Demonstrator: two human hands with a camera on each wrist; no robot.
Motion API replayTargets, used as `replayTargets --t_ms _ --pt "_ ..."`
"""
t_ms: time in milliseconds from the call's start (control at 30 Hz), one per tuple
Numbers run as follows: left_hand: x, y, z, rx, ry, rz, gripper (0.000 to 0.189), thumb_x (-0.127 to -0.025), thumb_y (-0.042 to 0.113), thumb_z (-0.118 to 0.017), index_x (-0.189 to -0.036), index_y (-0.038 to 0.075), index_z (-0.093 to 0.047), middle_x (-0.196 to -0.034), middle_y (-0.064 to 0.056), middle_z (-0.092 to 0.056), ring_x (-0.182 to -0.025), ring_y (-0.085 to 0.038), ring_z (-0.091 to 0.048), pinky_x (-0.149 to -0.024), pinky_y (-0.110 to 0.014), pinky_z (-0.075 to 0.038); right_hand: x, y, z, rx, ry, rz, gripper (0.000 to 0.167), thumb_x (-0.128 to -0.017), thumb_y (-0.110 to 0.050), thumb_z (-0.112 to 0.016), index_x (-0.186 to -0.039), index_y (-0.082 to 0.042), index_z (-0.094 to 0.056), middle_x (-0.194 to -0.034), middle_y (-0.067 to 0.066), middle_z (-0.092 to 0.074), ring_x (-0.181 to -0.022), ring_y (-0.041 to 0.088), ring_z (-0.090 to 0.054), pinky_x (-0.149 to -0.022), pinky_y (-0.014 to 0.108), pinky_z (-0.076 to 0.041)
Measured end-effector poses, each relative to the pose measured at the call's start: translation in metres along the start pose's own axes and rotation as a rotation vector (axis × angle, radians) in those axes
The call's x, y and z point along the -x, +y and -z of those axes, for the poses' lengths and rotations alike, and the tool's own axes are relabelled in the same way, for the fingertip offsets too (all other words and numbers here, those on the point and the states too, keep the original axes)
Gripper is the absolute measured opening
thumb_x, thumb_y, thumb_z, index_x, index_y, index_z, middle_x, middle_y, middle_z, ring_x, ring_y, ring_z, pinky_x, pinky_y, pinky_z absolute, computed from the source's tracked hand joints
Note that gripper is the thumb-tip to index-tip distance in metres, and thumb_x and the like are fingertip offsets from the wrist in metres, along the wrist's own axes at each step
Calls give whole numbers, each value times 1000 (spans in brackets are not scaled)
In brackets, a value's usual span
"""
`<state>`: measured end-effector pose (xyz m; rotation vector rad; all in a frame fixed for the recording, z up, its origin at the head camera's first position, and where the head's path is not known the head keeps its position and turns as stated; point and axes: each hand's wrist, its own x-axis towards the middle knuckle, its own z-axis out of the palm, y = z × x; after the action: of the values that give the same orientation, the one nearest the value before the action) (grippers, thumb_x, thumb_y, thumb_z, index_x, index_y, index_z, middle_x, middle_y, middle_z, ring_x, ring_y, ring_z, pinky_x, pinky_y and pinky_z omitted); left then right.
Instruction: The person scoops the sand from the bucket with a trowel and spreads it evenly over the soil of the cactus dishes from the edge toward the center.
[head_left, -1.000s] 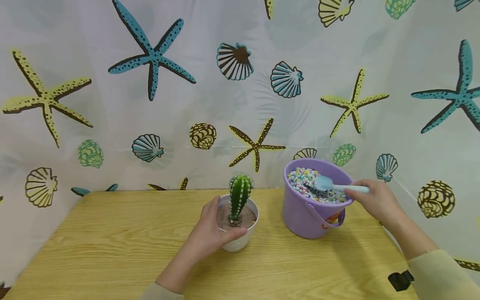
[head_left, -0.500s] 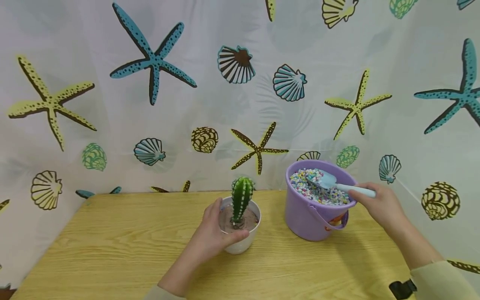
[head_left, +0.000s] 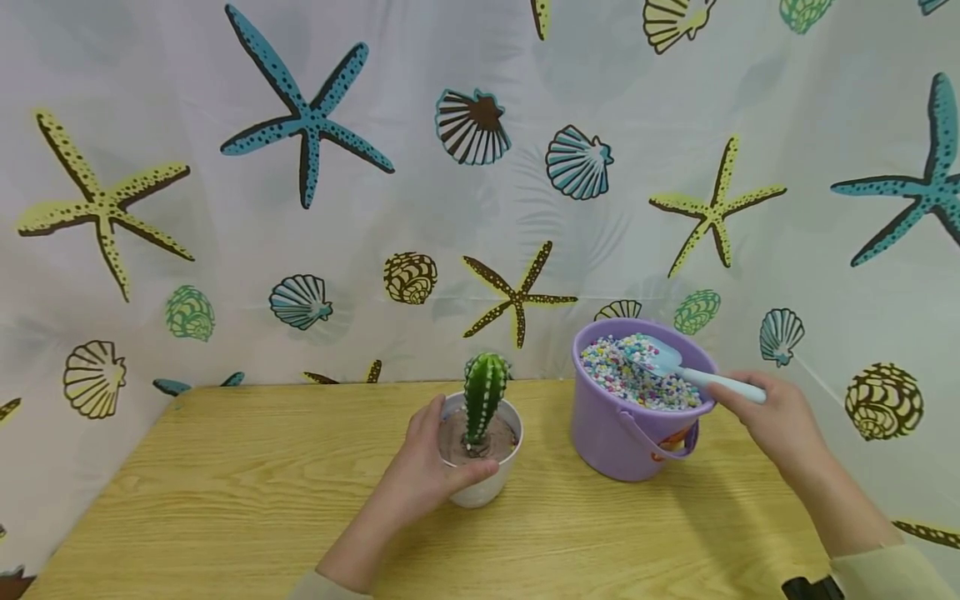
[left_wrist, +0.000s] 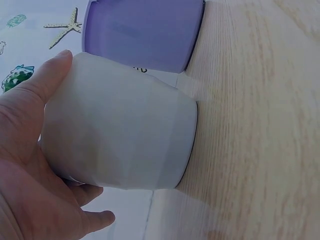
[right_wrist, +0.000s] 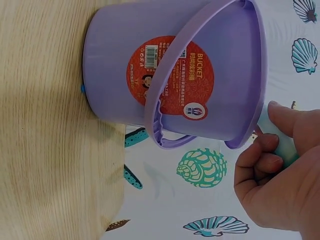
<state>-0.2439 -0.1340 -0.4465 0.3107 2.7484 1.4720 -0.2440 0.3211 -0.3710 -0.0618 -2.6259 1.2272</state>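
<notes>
A white flower pot (head_left: 478,492) stands on the table, holding a green cactus (head_left: 483,396) in grey-brown soil (head_left: 456,437). My left hand (head_left: 416,479) grips the pot's side near its rim, the thumb in front and the fingers behind. To the right is a purple bucket (head_left: 611,442) filled with small multicoloured pebbles (head_left: 622,385). Across its right rim my right hand (head_left: 780,421) holds the handle of a light blue scoop (head_left: 701,379); in the right wrist view the fingers are curled round it. The scoop's blade lies over the pebbles and carries some of them.
The bucket's handle (right_wrist: 170,70) hangs down its side by a red label (right_wrist: 200,90). Behind the wooden table (head_left: 247,492) hangs a white curtain (head_left: 360,217) printed with starfish and shells. Some distance separates pot and bucket.
The right hand has drawn back slightly to the right and lifted the scoop's blade up out of the pebbles, some now on it. The left hand stays on the pot.
</notes>
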Motion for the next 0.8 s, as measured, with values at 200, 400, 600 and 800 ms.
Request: replayTargets --t_ms 200,400,600,800 --pt "1 -2 0 -14 -3 -3 131 -88 64 -89 -177 7 -11 -179 -27 -16 -155 -54 -38 -116 -73 -42 10 0 -1 -31 10 -4 59 -109 -49 -70 -138 2 -70 -100 8 -60 -86 21 -50 -66 33 -48" --pt "2 -3 0 -5 -4 -6 131 -88 63 -89 -177 6 -11 -179 -27 -15 -155 -54 -37 -117 -73 -41 15 -1 -3 -51 15 -15 61 -109 -50 -70 -140 2 -69 -104 8 -61 -89 21 -51 -68 32 -49" --pt "2 -2 0 -9 0 -4 132 -87 63 -90 -177 6 -12 -178 -27 -16 -155 -54 -38 -116 -73 -42 15 -1 -3 -69 22 -16 60 -108 -49 -72 -140 1 -70 -101 6 -61 -86 20 -51 -66 32 -47" --pt "2 -3 0 -16 4 -2 133 -87 64 -90 -177 6 -12 -178 -28 -17 -154 -54 -39 -116 -74 -42 18 -6 -2 -74 28 -4 57 -108 -48 -73 -138 1 -71 -99 5 -61 -86 19 -50 -66 32 -47"
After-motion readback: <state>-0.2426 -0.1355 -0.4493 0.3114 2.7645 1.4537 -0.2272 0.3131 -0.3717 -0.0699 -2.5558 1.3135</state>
